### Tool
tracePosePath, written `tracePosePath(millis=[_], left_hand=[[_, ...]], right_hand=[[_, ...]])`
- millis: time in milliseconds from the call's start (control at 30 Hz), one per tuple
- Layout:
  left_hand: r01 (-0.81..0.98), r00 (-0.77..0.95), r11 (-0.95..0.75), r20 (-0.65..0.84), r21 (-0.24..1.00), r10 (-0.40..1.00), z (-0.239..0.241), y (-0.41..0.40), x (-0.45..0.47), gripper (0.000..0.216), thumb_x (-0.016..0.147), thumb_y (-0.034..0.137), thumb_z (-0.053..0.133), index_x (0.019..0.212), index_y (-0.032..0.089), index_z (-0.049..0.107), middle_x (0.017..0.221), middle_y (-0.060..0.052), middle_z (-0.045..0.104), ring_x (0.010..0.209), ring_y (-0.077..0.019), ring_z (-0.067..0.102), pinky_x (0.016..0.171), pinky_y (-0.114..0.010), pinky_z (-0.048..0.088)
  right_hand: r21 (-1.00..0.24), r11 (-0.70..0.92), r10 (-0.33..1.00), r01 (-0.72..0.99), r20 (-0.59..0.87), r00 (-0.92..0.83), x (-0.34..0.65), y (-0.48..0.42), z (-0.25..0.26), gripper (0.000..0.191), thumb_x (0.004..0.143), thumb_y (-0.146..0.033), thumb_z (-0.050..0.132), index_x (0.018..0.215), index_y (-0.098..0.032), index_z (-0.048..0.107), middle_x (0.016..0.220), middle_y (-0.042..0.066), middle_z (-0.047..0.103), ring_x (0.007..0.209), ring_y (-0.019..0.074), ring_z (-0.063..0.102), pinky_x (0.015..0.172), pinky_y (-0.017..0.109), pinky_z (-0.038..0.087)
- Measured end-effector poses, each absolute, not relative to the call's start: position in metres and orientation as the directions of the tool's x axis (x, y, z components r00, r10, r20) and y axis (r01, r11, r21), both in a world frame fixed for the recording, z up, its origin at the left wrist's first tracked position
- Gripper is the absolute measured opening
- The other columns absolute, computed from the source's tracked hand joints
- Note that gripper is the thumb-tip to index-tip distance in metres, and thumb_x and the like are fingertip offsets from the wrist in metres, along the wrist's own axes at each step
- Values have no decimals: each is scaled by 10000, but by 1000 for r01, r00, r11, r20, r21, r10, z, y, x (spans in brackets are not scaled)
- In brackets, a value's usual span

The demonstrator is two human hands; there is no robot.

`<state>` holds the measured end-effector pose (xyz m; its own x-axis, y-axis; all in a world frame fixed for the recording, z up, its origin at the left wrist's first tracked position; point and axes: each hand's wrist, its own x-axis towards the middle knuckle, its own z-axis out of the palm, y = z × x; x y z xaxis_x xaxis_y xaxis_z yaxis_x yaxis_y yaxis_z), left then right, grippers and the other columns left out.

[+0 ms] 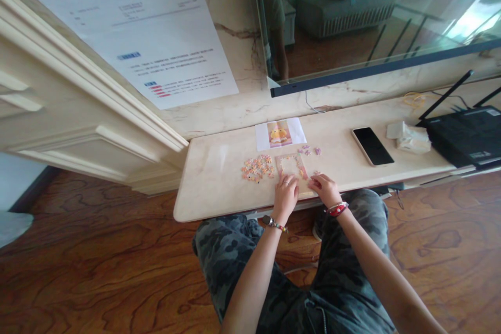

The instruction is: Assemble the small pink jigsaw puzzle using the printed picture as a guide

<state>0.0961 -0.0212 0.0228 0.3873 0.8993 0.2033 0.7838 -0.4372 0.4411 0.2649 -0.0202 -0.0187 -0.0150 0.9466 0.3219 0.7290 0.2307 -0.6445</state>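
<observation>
Small jigsaw pieces form a pinkish rectangular border [302, 167] with a pale middle on the narrow cream shelf. My left hand [287, 193] rests at the border's lower edge, fingers bent forward and touching it. Just right of the border's lower corner is my right hand [324, 188], its thumb and fingertips pinched together on a tiny pinkish jigsaw piece, mostly covered by the fingers. To the left lies a pile of loose jigsaw pieces [257, 168] in orange, yellow and pink. Several purple pieces [305, 150] sit above the border's right side. A printed picture [279, 134] of a yellow figure lies behind.
On the cream shelf [219, 182], a phone [372, 146], crumpled white tissue [409, 136] and a black router [465, 133] with antennas stand to the right. A television [376, 21] hangs above. A printed sheet [156, 36] is on the wall at left. My knees are under the shelf's front edge.
</observation>
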Motion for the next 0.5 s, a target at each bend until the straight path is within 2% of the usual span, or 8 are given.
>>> tracePosePath(millis=[500], left_hand=[[808,356,-410,204,424,912,20,-21,94,264,794,138,431,1032,202,526,1166,-63,490,1133,-205,380,914,-386,367]], right_hand=[[-644,103,934,758,324,148,241,-20,-17,235,745,-384,494,780,-173,590,712,42,572,589,128,495,583,250,411]])
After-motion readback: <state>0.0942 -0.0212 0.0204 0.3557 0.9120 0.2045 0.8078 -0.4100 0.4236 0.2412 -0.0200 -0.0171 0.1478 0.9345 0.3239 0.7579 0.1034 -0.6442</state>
